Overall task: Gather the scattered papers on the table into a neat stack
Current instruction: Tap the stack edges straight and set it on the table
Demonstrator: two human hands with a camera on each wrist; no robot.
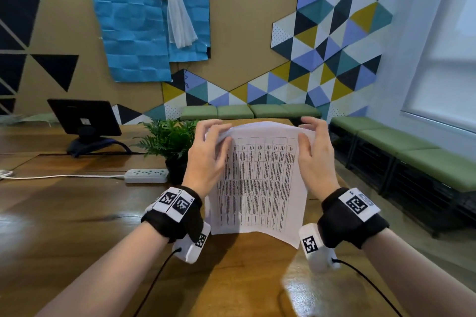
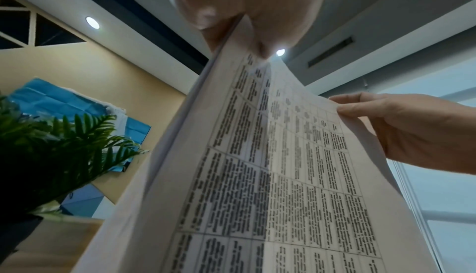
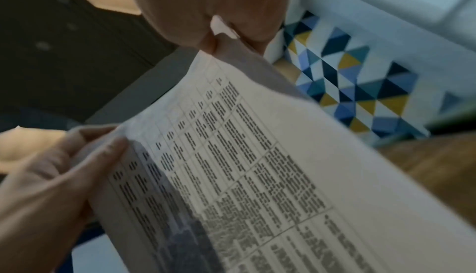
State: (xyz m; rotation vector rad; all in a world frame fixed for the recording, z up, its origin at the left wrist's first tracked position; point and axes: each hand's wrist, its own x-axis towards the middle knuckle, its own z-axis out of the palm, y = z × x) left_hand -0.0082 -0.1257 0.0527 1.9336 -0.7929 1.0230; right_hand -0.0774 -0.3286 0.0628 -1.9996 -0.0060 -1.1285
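A bundle of white papers (image 1: 260, 183) printed with a table stands upright on the wooden table (image 1: 77, 213), its lower edge on the wood. My left hand (image 1: 208, 147) grips the upper left corner, thumb on the printed front. My right hand (image 1: 313, 147) pinches the upper right corner. The left wrist view shows the papers (image 2: 270, 175) from below, with several sheet edges fanned at the left and the right hand (image 2: 401, 127) at the far corner. In the right wrist view the papers (image 3: 257, 165) run between my thumb above and the left hand (image 3: 59, 175).
A potted fern (image 1: 168, 141) stands just left of the papers, a white power strip (image 1: 146, 175) with its cord beside it. A dark monitor (image 1: 85, 118) sits at the back left. Green benches (image 1: 412, 152) line the right wall past the table's edge.
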